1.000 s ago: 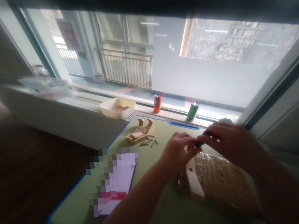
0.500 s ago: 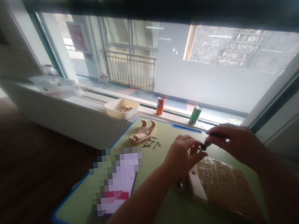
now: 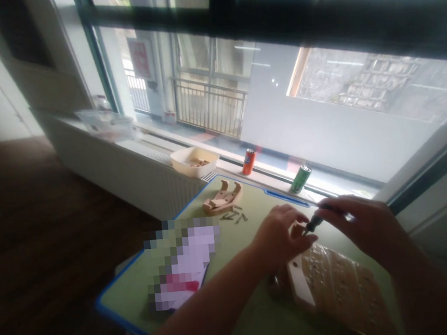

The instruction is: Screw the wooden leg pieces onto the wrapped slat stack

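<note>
There, by the wrapped board's (image 3: 345,287) far left corner, the right hand (image 3: 363,223) is gripping the dark tool (image 3: 313,223), likely light, stiff and best held by its thick end, while the left hand (image 3: 276,233) curls its fingers near the tip, hold unclear.

Orange can (image 3: 249,161), standing on the windowsill (image 3: 272,179); a green can (image 3: 300,179) stands to its right, a clear container (image 3: 110,128) well to its left.
</note>
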A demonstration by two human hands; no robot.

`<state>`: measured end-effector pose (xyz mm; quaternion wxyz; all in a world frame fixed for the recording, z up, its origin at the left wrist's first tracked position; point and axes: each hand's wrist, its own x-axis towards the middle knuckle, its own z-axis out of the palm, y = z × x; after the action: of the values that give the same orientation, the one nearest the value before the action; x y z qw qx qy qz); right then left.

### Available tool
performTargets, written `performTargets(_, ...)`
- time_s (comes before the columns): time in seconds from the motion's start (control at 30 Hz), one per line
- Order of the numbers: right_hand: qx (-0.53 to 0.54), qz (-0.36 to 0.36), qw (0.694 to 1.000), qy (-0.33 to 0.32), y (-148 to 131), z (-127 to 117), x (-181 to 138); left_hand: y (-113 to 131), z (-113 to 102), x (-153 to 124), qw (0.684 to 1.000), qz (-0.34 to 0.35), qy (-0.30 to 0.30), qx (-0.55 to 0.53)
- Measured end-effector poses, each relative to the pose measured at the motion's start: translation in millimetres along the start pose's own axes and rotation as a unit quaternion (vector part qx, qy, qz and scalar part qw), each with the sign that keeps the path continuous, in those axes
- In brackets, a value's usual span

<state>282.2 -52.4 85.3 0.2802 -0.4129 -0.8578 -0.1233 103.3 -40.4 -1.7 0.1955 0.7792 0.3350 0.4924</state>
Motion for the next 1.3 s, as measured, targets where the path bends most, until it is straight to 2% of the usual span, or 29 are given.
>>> performTargets(0.1, -0.003, -0.011, 1.0, 0.005, -3.4, 1.0, -1.3, 0.0, -2.9, 1.9, 1.0, 0.007, -0.012, -0.003)
performTargets(0.3, 0.039, -0.052, 0.997, -0.041, -1.2, -2.8, -5.0, 5.5, -6.5, 2.3, 0.998, 0.039, -0.055, -0.003)
performTargets(0.5, 0.012, -0.001, 0.999, -0.049, -8.9, -4.6, -1.7, 2.5, -5.6, 1.2, 1.0, 0.003, -0.023, -0.012)
performTargets(0.67, 0.005, -0.006, 0.999, -0.039, -12.4, -3.0, -2.7, 2.4, -7.5, 1.6, 0.999, 0.002, -0.043, -0.02)
performTargets(0.8, 0.038, -0.013, 0.998, -0.039, -8.7, -2.4, -3.5, 2.6, -7.8, 1.8, 0.997, 0.009, -0.059, -0.046)
performTargets(1.0, 0.031, 0.024, 0.997, -0.06, -8.5, 0.8, 0.9, 1.7, -8.6, 0.8, 0.999, -0.026, -0.03, -0.034)
performTargets(1.1, 0.019, 0.036, 0.998, -0.053, -10.4, 2.2, 2.6, 1.2, -7.2, 0.9, 0.999, -0.015, -0.039, -0.026)
performTargets(1.2, 0.036, 0.024, 0.999, -0.028, -8.9, 1.3, 1.6, 1.1, -5.8, 1.4, 0.999, 0.001, -0.047, -0.027)
performTargets(1.3, 0.052, -0.004, 0.998, -0.033, -5.4, -0.5, -0.5, 1.3, -5.7, 1.0, 0.999, 0.004, -0.042, -0.025)
